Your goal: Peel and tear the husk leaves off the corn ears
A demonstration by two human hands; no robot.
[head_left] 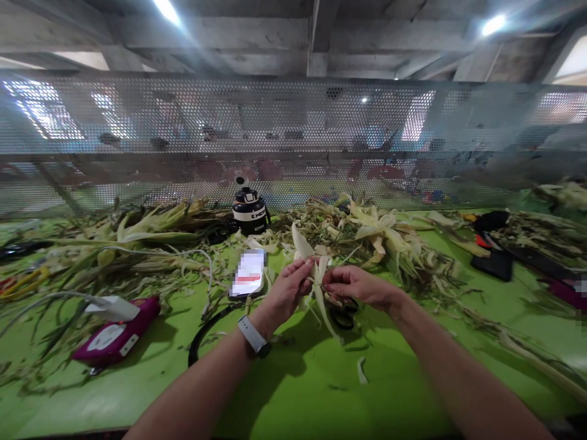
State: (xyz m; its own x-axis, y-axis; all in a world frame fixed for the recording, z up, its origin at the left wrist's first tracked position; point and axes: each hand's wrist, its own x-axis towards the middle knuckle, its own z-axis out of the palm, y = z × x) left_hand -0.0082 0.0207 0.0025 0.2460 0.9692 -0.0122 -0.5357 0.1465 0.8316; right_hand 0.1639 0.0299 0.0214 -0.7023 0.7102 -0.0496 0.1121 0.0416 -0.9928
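**Pale husk (321, 297) between two grips**

The left grip (291, 284) is clamped on its middle; the right grip (352, 284) sits at its other side, about equally near, though whether closed on it I cannot tell. Its long axis slants from above the left grip, over the desk (293, 403), to below the right.

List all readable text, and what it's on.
"ENC", last part unclear: white band on the dark bottle.
Phone screen: pixelated, unreadable.
Magenta box, pale labels: marks too small and blurred to read.
Nothing else legible.
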